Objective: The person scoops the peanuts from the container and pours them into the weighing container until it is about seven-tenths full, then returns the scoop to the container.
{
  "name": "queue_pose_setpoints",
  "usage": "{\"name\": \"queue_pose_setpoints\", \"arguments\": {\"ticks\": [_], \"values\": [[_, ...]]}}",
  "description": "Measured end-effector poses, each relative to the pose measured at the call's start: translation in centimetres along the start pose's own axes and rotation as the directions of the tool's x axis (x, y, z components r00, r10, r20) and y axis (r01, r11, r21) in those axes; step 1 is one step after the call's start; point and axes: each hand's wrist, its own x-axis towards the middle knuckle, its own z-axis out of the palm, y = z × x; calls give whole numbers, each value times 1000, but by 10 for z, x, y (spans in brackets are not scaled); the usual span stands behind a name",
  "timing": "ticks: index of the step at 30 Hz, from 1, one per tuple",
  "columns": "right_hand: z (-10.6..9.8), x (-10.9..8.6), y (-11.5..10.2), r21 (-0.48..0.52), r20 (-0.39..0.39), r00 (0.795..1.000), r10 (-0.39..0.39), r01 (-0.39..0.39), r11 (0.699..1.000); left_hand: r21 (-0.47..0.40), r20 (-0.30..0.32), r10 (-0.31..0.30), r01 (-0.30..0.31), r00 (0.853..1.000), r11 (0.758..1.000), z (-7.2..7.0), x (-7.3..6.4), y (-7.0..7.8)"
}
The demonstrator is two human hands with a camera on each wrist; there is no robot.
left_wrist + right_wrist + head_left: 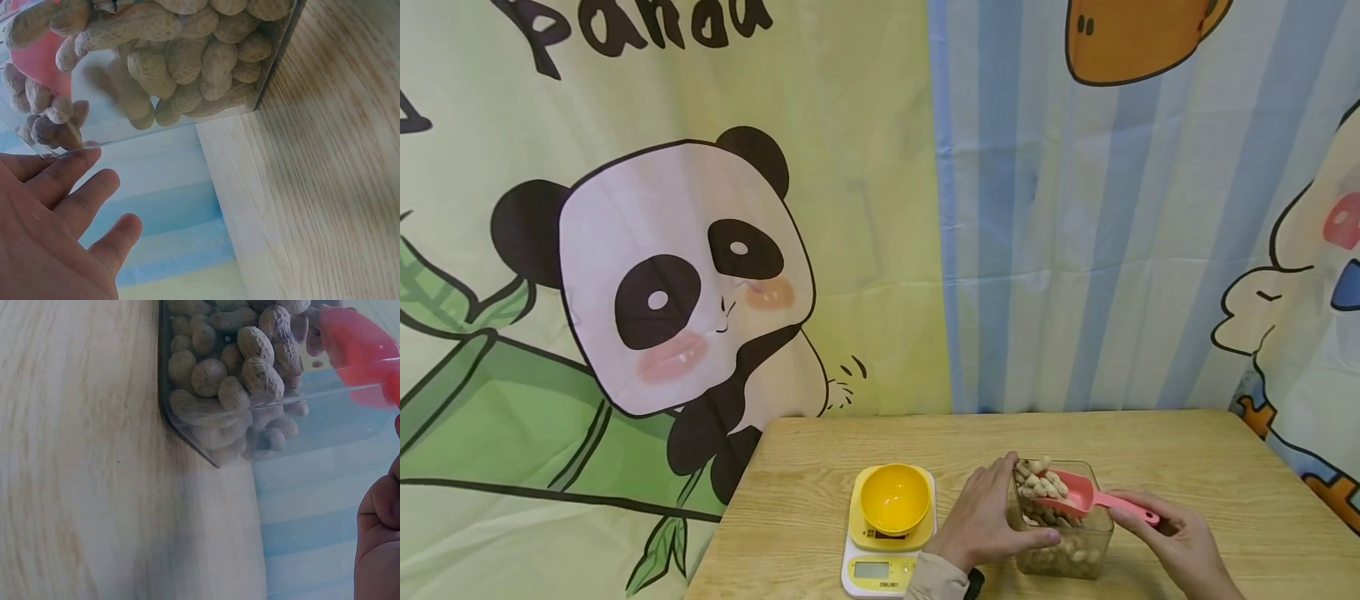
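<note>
A clear square container [1103, 542] of unshelled peanuts [187, 59] stands on the table. My left hand [981, 518] rests against its left side, thumb stretched along the near side. In the left wrist view, the fingers [81, 203] are spread and fairly straight, some fingertips touching the wall. With my right hand [1180, 537] I grip the handle of a pink scoop [1082, 493]. The scoop's head lies inside the container's mouth, tilted to the left, with peanuts in and around it. In the right wrist view the scoop [359, 347] shows through the clear wall.
Left of the container, a yellow bowl [895, 500] sits on a yellow and white kitchen scale [872, 571] with a small display. The wooden table [1187, 450] ends at a printed curtain [880, 208] behind.
</note>
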Motion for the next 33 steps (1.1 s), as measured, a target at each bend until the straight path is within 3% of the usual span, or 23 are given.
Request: {"name": "queue_pose_setpoints", "arguments": {"ticks": [10,22,33], "values": [[3,-4,6,19,-18,997,74,-74,997,9,-5,-9,9,1000,1000,0,-1,1],[3,-2,3,74,-10,997,80,-79,994,30,9,-7,7,1000,1000,-4,-2,2],[-5,5,-3,67,-22,998,57,-56,996,77,6,-32,32,999,997,-23,-7,6]]}}
